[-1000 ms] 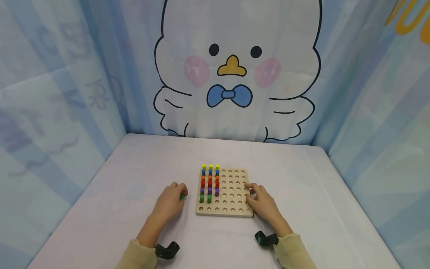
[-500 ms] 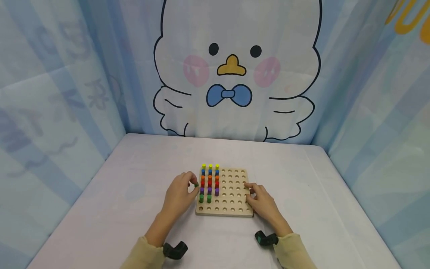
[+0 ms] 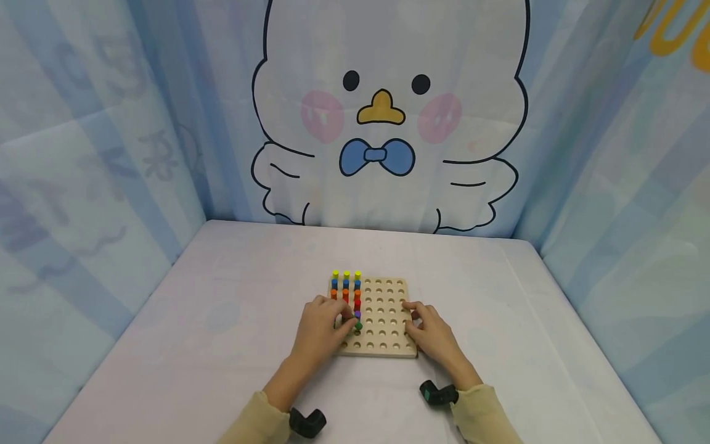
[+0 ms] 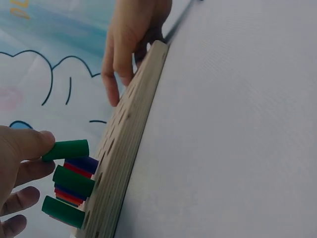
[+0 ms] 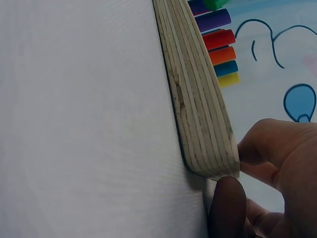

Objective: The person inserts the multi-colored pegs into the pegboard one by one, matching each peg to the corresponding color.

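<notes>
My left hand (image 3: pixel 320 324) pinches a green peg (image 3: pixel 358 324) between thumb and finger, over the front of the third column of holes. In the left wrist view this held green peg (image 4: pixel 69 149) sits near two more green pegs that stand in the wooden pegboard (image 4: pixel 133 134). Yellow, blue, orange, red and purple pegs (image 3: pixel 357 314) fill rows at the board's left side; the left hand hides some of them. With thumb and fingers, my right hand (image 3: pixel 435 333) holds the right edge of the pegboard (image 3: pixel 383 354).
A pale cloth covers the table (image 3: pixel 266 259) around the board. Behind it hangs a curtain (image 3: pixel 383 197) with a cartoon bird. A dark wrist camera (image 3: pixel 307 423) sits at the left cuff, another wrist camera (image 3: pixel 438 393) at the right.
Carrying the green peg, my left hand has moved right, from the table beside the board to over its third column. My right hand stays at the board's edge.
</notes>
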`<act>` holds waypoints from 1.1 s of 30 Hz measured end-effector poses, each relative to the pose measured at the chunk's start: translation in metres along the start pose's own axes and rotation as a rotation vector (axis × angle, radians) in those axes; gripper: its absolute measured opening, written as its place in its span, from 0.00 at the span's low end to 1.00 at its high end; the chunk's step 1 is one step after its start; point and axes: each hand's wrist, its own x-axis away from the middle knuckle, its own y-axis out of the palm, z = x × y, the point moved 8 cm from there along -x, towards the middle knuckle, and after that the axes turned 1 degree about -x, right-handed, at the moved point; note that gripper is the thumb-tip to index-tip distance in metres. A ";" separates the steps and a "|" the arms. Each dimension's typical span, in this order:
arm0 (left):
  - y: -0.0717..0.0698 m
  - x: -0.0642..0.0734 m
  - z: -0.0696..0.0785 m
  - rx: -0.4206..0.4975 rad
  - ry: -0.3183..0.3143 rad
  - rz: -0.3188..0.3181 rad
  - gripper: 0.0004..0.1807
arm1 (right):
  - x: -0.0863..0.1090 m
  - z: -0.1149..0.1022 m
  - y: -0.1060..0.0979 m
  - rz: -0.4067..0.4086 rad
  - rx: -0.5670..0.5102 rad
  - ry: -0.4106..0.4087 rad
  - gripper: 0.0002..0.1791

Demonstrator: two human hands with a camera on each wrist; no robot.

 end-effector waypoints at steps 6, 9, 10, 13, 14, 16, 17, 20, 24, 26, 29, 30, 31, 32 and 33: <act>0.008 0.002 0.004 -0.036 0.030 -0.017 0.11 | 0.002 -0.002 0.000 0.000 -0.013 0.003 0.23; 0.009 0.002 0.005 -0.057 0.047 -0.014 0.10 | 0.003 -0.004 -0.001 0.001 -0.014 -0.010 0.23; 0.009 0.002 0.006 -0.065 0.057 -0.009 0.10 | 0.004 -0.004 -0.001 0.000 -0.012 -0.009 0.23; 0.008 0.003 0.008 -0.081 0.097 0.000 0.09 | 0.004 -0.004 -0.001 -0.004 -0.008 -0.006 0.23; 0.009 0.004 0.010 -0.086 0.116 -0.001 0.09 | 0.004 -0.004 -0.001 -0.005 -0.004 -0.003 0.23; 0.010 0.005 0.013 -0.094 0.157 -0.012 0.09 | 0.005 -0.004 -0.002 -0.004 0.003 -0.006 0.23; 0.011 0.006 0.014 -0.095 0.175 -0.021 0.09 | 0.005 -0.005 -0.002 -0.003 0.008 -0.011 0.23; 0.014 0.008 0.015 -0.096 0.201 -0.045 0.08 | 0.006 -0.006 -0.004 0.004 0.035 -0.025 0.23; 0.015 0.004 0.008 -0.069 0.167 -0.076 0.07 | 0.007 -0.008 -0.004 -0.005 0.090 -0.020 0.23; 0.015 -0.001 0.001 -0.063 0.136 -0.092 0.10 | 0.005 -0.009 -0.004 -0.033 0.122 -0.015 0.23; 0.013 -0.013 -0.014 -0.068 0.090 -0.115 0.15 | 0.001 -0.011 -0.007 -0.114 0.136 -0.005 0.22; 0.012 -0.018 -0.021 -0.074 0.071 -0.128 0.16 | -0.002 -0.012 -0.009 -0.151 0.126 -0.005 0.22; 0.011 -0.024 -0.029 -0.084 0.053 -0.145 0.17 | -0.005 -0.012 -0.011 -0.189 0.112 -0.002 0.22; 0.010 -0.030 -0.038 -0.100 0.033 -0.164 0.18 | -0.009 -0.012 -0.015 -0.222 0.101 -0.007 0.20; 0.009 -0.036 -0.047 -0.121 0.011 -0.186 0.19 | -0.014 -0.012 -0.019 -0.247 0.096 -0.018 0.19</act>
